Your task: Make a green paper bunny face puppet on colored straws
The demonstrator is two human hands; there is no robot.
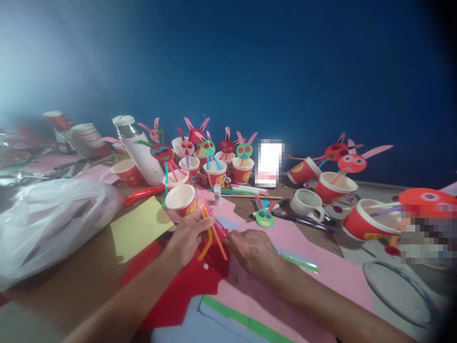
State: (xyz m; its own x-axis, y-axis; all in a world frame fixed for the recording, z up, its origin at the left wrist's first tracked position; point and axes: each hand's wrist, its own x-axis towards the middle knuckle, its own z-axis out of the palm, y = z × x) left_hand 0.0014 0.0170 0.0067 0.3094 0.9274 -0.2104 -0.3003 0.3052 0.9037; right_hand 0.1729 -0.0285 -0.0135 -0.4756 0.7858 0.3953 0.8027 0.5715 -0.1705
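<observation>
My left hand (186,238) grips a small bundle of orange and pink drinking straws (211,232) over red and pink paper sheets. My right hand (254,251) pinches the same bundle from the right side, fingers closed on it. Just behind the hands stands a red-and-white paper cup (181,198). A yellow paper sheet (138,227) lies to the left of the hands. A red paper sheet (185,286) lies under my left wrist.
Several paper cups with rabbit-eared paper faces on straws (209,159) stand at the back, more at right (337,183). A white bottle (137,147), stacked cups (87,136), a white plastic bag (50,219), red scissors (143,193), pens (303,220) and a round lid (396,290) lie around.
</observation>
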